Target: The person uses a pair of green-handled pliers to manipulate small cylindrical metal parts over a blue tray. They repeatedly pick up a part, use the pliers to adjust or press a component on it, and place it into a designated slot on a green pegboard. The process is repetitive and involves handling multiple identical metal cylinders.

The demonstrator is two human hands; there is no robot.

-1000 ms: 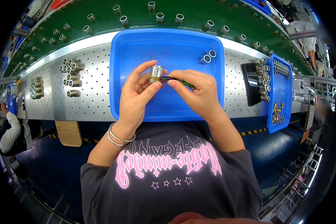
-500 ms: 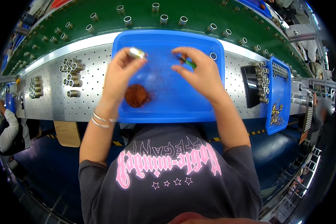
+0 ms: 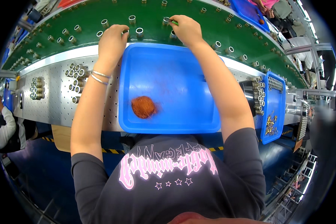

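Over the green surface beyond the tray, my left hand (image 3: 112,42) has its fingers closed at the rim of a short metal tube (image 3: 126,33), most of which the hand hides. My right hand (image 3: 187,30) is farther right, pinching a slim green tool (image 3: 174,22); its kind is hard to make out. The tool's end and my fingertips are at another short metal tube (image 3: 166,21) standing upright. Whether they touch it is unclear. Below both hands lies a blue tray (image 3: 171,128), with a reddish-brown fibrous ball (image 3: 143,107) in its near left part.
Several more tubes stand along the green surface (image 3: 153,34). Groups of tubes (image 3: 77,77) rest on the perforated metal table (image 3: 56,108) at left. At right, a smaller blue tray (image 3: 269,112) holds tubes and small brass-coloured pieces (image 3: 271,125). People work at both sides.
Both hands have moved from above the tray out over the green surface. The left hand has carried its metal tube there. The tray and fibrous ball appear lower in the view.
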